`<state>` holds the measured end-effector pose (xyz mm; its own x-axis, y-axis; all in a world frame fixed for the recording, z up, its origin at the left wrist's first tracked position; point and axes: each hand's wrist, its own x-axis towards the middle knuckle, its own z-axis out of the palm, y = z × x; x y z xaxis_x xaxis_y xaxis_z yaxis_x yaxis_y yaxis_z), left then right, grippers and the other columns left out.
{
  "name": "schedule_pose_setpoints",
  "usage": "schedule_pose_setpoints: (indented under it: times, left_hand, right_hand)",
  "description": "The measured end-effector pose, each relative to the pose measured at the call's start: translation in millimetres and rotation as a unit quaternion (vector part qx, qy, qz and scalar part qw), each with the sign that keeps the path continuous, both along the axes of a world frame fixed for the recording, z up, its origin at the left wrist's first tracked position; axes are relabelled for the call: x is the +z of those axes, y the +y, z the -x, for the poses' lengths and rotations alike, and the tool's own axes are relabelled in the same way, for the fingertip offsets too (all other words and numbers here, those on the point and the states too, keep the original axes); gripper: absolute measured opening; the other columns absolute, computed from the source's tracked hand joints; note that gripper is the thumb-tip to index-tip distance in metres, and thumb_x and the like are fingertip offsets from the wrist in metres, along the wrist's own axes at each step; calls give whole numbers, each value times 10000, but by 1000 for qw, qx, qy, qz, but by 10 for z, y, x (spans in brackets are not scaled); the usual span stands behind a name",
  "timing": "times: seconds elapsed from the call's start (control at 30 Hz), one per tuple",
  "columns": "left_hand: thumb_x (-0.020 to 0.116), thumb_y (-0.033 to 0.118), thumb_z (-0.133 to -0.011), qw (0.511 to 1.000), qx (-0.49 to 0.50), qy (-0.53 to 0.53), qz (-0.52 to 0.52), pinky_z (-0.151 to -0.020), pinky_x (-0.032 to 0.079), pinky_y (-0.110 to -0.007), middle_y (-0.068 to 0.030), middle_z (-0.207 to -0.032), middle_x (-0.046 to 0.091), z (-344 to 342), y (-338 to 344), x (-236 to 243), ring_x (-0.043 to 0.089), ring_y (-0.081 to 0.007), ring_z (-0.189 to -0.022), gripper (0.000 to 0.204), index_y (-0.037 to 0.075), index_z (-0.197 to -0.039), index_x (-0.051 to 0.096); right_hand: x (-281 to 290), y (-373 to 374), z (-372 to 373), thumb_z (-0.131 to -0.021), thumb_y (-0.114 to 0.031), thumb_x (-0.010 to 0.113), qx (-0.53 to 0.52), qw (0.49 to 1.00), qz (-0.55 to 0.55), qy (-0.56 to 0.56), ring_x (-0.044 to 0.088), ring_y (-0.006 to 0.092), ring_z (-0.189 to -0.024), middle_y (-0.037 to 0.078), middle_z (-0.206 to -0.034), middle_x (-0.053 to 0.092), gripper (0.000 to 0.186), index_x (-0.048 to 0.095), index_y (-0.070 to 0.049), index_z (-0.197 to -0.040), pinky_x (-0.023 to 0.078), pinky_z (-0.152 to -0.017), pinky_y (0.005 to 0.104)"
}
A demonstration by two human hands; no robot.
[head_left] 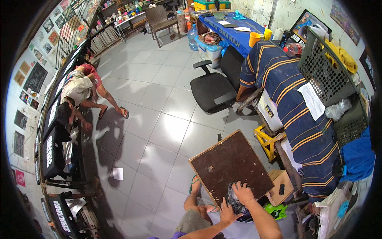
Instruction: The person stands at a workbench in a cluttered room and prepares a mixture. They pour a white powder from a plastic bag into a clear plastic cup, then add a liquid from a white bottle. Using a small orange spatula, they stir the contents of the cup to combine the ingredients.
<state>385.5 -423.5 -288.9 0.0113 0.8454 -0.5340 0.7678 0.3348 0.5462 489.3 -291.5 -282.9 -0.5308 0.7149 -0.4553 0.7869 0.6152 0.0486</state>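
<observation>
A black plastic bag [237, 206] lies over the near edge of a brown square wooden tabletop [229, 165], partly hidden by my hands. My right hand [244, 193] reaches over the bag, its fingers curled onto it; something pale and rounded shows beneath them. On the bag's near left side is my left hand [228, 214], fingers apart and thumb out, touching the plastic. What the bag contains is hard to make out.
Right of the tabletop are a cardboard box [279, 186], a bright green object [276, 211] and a cloth-covered table [294, 103]. A black office chair [213, 89] stands beyond. At the left, a person [79, 89] bends toward a rack with black items [53, 153].
</observation>
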Motion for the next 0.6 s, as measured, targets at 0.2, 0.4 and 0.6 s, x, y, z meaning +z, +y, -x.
schedule_pose_setpoints:
  times: [0.2,0.4,0.6]
  left_hand:
    - [878,470,-662,998,-12,-51,-29,-1100,461,-423,-305,-1649,125,-28,65,-122,319,-384,-1488,941,-42,-1379,551]
    - [890,422,-655,997,-31,-63,-26,-1141,419,-479,-249,-1673,68,-6,258,81,317,-444,-1467,1040,33,-1506,436]
    - [731,314,-816,894,205,-335,-216,-1225,255,-444,-286,-1624,214,359,819,-400,308,-436,-1475,736,-14,-1428,486]
  right_hand:
    - [589,84,30,-700,-232,855,17,999,26,12,426,527,-1376,273,-1471,447,844,456,10,-1403,619,-838,519]
    - [935,-93,-153,-689,-230,872,-135,989,29,50,377,468,-1421,278,-1530,359,894,415,19,-1416,573,-965,503]
    - [685,-189,-395,-842,-121,694,-165,984,-39,61,471,455,-1309,274,-1456,403,642,434,-103,-1429,586,-906,466]
